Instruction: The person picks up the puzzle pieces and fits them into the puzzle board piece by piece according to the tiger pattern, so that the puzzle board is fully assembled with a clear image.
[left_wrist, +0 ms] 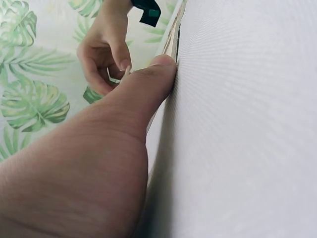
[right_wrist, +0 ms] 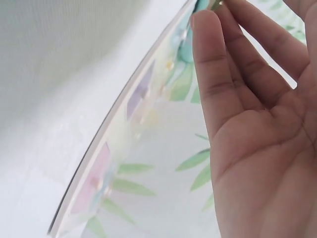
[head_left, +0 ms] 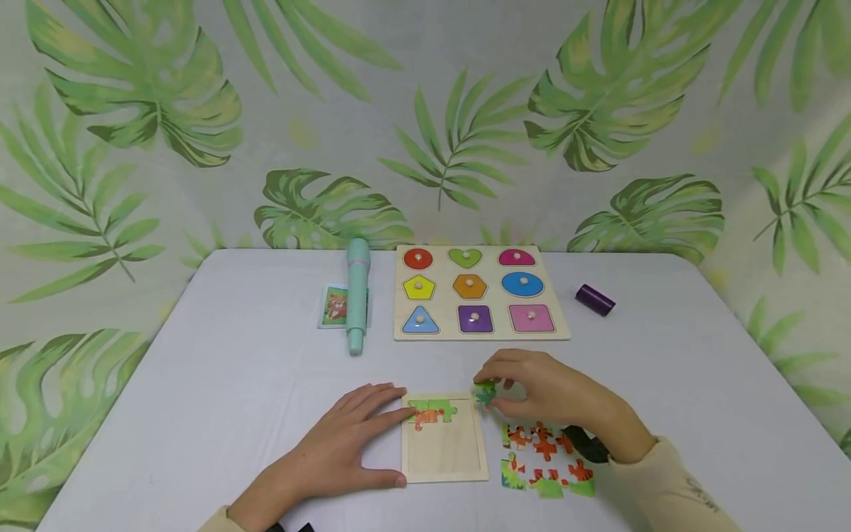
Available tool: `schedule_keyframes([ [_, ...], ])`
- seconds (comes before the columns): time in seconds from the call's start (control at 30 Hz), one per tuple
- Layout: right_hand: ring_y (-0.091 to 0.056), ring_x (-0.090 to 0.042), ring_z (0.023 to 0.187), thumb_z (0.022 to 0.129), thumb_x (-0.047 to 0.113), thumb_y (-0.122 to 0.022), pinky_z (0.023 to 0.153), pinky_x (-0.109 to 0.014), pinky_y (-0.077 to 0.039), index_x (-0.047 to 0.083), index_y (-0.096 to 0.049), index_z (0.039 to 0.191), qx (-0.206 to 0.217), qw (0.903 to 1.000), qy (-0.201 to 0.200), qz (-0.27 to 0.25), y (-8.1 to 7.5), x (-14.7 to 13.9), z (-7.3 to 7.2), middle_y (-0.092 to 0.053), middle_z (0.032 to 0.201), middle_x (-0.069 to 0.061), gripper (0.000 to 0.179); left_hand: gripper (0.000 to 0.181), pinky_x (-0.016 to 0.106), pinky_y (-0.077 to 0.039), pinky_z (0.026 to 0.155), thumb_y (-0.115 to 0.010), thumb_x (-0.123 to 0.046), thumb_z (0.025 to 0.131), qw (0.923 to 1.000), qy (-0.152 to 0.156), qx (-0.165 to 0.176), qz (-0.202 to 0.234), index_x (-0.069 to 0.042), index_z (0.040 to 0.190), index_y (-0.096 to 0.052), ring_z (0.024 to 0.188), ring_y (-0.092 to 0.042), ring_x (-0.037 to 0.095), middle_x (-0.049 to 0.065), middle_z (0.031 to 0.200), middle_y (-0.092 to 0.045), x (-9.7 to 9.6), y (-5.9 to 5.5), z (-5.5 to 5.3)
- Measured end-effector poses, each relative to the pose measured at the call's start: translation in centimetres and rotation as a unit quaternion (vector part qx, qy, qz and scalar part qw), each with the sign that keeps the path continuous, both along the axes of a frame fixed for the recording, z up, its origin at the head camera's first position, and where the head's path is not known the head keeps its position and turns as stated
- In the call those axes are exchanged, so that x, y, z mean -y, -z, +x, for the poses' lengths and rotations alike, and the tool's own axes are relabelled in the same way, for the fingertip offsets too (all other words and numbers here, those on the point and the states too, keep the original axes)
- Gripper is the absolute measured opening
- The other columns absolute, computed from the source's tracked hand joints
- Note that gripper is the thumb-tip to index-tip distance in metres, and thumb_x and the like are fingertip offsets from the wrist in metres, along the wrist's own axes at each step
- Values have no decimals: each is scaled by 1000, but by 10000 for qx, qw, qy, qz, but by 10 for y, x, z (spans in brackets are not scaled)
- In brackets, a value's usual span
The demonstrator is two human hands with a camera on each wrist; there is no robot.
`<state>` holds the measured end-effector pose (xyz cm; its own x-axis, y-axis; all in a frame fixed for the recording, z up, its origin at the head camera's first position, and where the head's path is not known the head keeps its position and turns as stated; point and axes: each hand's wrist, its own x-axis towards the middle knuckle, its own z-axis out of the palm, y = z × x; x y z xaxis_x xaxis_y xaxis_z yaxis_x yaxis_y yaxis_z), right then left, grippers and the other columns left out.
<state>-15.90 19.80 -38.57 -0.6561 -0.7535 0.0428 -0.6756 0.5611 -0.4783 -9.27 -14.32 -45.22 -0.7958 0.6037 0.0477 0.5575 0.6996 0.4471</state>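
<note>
A shallow wooden puzzle tray point(head_left: 444, 454) lies near the front of the table. Joined jigsaw pieces point(head_left: 435, 408), green and orange, fill part of its top left. My left hand point(head_left: 335, 452) rests along the tray's left side with fingers spread, index fingertip at the joined pieces and thumb at the lower left edge. Just beyond the tray's top right corner, my right hand point(head_left: 545, 384) pinches a green jigsaw piece point(head_left: 484, 394) between thumb and fingers. In the right wrist view only a sliver of that piece shows past the fingertips.
Several loose jigsaw pieces point(head_left: 548, 484) lie right of the tray, under the right forearm. Behind are a knobbed shape board point(head_left: 482, 325), a mint-green pen-like tube point(head_left: 357, 288) over a bear picture card point(head_left: 335, 304), and a dark purple cylinder point(head_left: 595, 300).
</note>
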Motion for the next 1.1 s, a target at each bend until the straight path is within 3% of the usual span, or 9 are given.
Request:
schedule_keyframes([
  [0.23,-65,-8,97,91,17,-78,83,-24,-61,15,-74,122,-318,9993,-13,-173,4,10,5,-69,116,9,31,85,54,-28,125,-63,-82,81,9999,37,-95,7,-38,153,-49,154,-29,21,-9,164,-37,0,1,0],
  [0.53,-65,-6,101,92,19,-78,87,-24,-61,15,-72,126,-89,9999,112,-29,10,21,9,-71,119,7,35,85,53,-28,125,-62,-82,81,9999,63,-119,29,-37,153,-49,154,-30,20,-9,164,-37,1,2,-1],
  [1.1,-65,-10,107,94,21,-76,96,-31,-59,20,-77,113,-80,9993,-45,368,18,29,13,-70,116,9,20,85,55,-28,125,-63,-82,81,10000,0,5,26,-38,153,-50,154,-29,22,-9,164,-36,1,0,0],
])
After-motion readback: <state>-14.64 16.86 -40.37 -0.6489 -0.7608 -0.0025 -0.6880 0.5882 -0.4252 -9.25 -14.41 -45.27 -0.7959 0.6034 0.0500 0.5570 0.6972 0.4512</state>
